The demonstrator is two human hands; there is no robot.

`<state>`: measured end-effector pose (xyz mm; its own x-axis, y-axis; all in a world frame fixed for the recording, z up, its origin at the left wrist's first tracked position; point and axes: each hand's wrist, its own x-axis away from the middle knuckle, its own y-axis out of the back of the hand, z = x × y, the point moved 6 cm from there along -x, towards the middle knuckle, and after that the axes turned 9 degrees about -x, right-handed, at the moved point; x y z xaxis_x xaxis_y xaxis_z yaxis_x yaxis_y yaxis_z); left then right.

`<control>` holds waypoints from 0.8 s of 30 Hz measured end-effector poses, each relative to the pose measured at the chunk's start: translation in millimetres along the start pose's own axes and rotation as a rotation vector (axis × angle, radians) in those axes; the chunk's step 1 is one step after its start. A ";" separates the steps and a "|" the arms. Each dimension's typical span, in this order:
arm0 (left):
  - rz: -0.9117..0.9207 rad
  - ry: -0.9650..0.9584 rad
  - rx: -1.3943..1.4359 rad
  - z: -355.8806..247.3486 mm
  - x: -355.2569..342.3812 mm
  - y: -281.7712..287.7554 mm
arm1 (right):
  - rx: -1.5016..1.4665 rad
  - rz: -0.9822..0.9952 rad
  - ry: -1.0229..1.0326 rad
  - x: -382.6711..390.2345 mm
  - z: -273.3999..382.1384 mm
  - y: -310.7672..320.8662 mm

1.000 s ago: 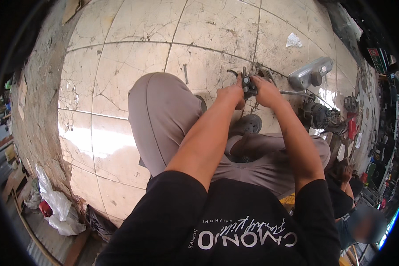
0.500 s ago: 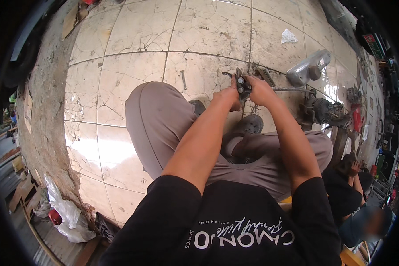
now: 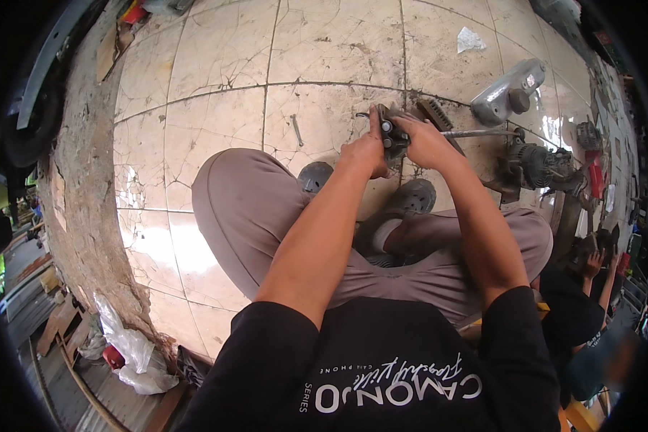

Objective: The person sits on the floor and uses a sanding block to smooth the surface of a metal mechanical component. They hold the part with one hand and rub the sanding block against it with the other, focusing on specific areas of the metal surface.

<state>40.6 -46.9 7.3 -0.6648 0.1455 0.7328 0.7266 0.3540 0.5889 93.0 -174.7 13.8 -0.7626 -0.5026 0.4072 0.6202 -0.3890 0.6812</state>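
A dark metal part with two round silver faces, which looks like a brake caliper (image 3: 387,128), is held in front of me above the tiled floor. My left hand (image 3: 363,153) is closed on its left side, with the index finger stretched up along it. From the right, my right hand (image 3: 423,142) grips it, fingers and thumb against its upper edge. The fingers hide much of the part. Just beyond my right hand lies a brush (image 3: 433,112) with dark bristles. A small wrench (image 3: 296,130) rests on the tiles left of my hands.
To the right lie a clear plastic bottle (image 3: 502,95), a metal rod (image 3: 479,133) and a greasy machine part (image 3: 543,167). A crumpled white scrap (image 3: 470,40) is farther off. Plastic bags (image 3: 133,353) lie at lower left. Another person's hands (image 3: 596,263) show at the right edge.
The view has shifted slightly. Both hands still hold the brake caliper, which has turned a little; my left index finger now points more upward along it.
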 end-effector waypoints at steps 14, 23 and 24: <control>0.161 0.004 -0.074 -1.8 -15.9 -4.5 | -0.091 0.042 0.036 5.1 24.7 16.0; 0.214 -0.005 -0.125 -7.2 -14.0 5.4 | -0.052 0.115 0.048 2.9 18.7 17.6; 0.261 0.002 -0.143 -5.8 -15.9 4.5 | 0.005 0.106 0.015 1.1 16.4 18.0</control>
<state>55.5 -53.0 0.3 -0.4519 0.2129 0.8663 0.8902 0.1709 0.4224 100.3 -169.6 36.5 -0.6898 -0.5526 0.4677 0.6963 -0.3296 0.6376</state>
